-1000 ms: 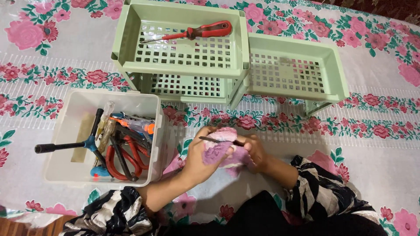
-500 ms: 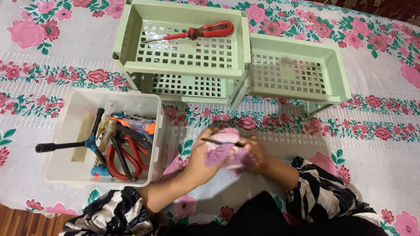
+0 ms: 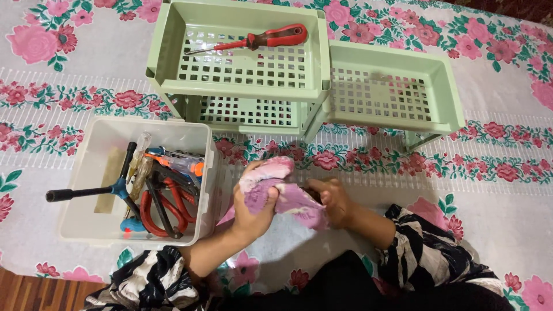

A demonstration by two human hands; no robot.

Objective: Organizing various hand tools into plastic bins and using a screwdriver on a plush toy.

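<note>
Both hands close on a pink-and-purple cloth [image 3: 288, 198]: left hand [image 3: 253, 210] wraps its fingers around the bunched upper part, and right hand [image 3: 333, 200] pinches the lower fold together with a thin dark tool [image 3: 303, 189], mostly hidden by the fabric. Just left of the grip stands a white plastic box [image 3: 86, 224] holding red-handled pliers [image 3: 167, 210], a black T-handle wrench [image 3: 86, 191] and other small tools. Beyond the grip sits a pale green stacked rack [image 3: 158, 52] with a red screwdriver [image 3: 259, 39] in its top basket; a second green basket [image 3: 449, 103] adjoins its right side. Beneath the grip lies a floral tablecloth [image 3: 507, 201].
</note>
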